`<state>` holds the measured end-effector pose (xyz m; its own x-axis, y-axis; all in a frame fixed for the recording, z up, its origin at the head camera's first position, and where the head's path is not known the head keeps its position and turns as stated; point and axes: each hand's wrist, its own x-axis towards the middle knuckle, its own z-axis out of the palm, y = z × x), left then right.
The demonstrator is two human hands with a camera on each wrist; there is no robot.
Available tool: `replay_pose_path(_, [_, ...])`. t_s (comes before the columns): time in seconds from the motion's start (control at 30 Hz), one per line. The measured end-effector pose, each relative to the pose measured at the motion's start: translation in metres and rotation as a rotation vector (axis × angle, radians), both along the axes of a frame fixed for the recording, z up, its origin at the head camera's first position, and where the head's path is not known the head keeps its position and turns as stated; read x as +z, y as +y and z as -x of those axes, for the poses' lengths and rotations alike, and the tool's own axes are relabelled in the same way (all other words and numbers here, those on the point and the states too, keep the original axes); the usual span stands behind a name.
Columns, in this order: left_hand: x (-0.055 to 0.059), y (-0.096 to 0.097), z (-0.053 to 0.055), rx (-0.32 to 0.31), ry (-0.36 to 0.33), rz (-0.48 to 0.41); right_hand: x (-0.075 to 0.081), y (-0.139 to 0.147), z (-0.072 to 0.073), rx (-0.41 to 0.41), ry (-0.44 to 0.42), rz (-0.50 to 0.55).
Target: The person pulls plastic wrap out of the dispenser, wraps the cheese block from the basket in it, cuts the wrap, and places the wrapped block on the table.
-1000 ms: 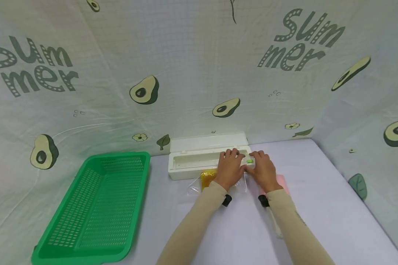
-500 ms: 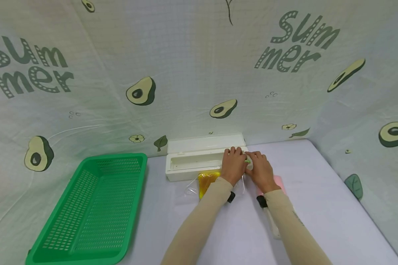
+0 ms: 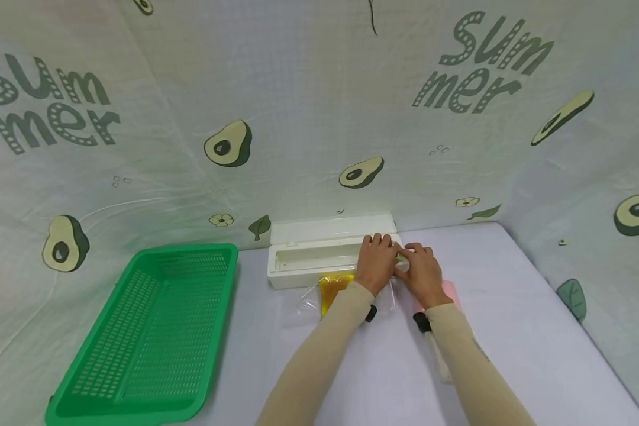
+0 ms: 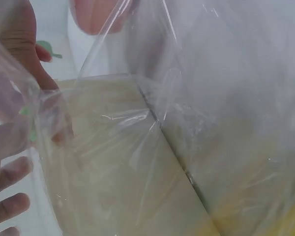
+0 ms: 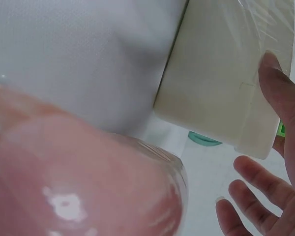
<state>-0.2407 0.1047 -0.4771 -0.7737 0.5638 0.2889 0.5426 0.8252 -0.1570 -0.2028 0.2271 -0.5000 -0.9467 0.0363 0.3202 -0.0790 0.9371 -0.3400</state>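
A long white lidded box [image 3: 309, 279] stands at the back with its lid [image 3: 332, 229] raised. Both hands meet at its right end, around a small green piece [image 3: 399, 257]. My left hand [image 3: 374, 266] reaches over the box with bent fingers beside the green piece; its exact hold is covered. In the right wrist view, my right hand [image 3: 422, 275] has its thumb [image 5: 278, 81] against the box front, and the forefinger curls behind the green piece [image 5: 281, 129], pinching there. The other fingers stay loose. Clear plastic [image 4: 187, 98] drapes across the left wrist view.
In front of the box lies a yellow item [image 3: 330, 290] in clear wrapping, partly under the left arm. A pink wrapped item [image 3: 451, 291] and a pale strip [image 3: 443, 367] lie by the right forearm. A green basket [image 3: 229, 296] stands left.
My left hand has shifted right along the box and now partly covers the green piece. The right hand stays at the box's end with its fingers closer in.
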Motion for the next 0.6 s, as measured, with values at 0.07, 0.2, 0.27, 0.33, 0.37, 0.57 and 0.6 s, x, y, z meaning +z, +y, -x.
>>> replay_pose_path(0.07, [0.0,0.0,0.001,-0.008,0.0,0.012,0.001,0.001,0.0,-0.001,0.0,-0.003])
replay_pose_path(0.2, [-0.001,-0.003,0.003,-0.021,0.002,0.03,0.002,0.001,-0.001,-0.004,-0.014,-0.004])
replay_pose_path(0.27, [0.0,-0.006,0.004,-0.02,0.008,0.036,0.004,0.002,-0.002,-0.006,-0.019,0.001])
replay_pose_path(0.33, [0.002,-0.01,0.004,-0.018,0.012,0.036,0.004,0.002,-0.002,-0.011,-0.024,0.008])
replay_pose_path(0.37, [0.002,-0.011,0.004,-0.02,0.015,0.036,0.005,0.003,-0.002,-0.014,-0.027,0.012])
replay_pose_path(0.57, [0.001,-0.02,0.004,-0.03,0.013,0.052,0.003,0.003,-0.003,-0.011,-0.028,0.018])
replay_pose_path(0.6, [0.0,-0.021,0.004,-0.028,0.01,0.057,0.002,0.003,-0.002,-0.007,-0.022,0.015])
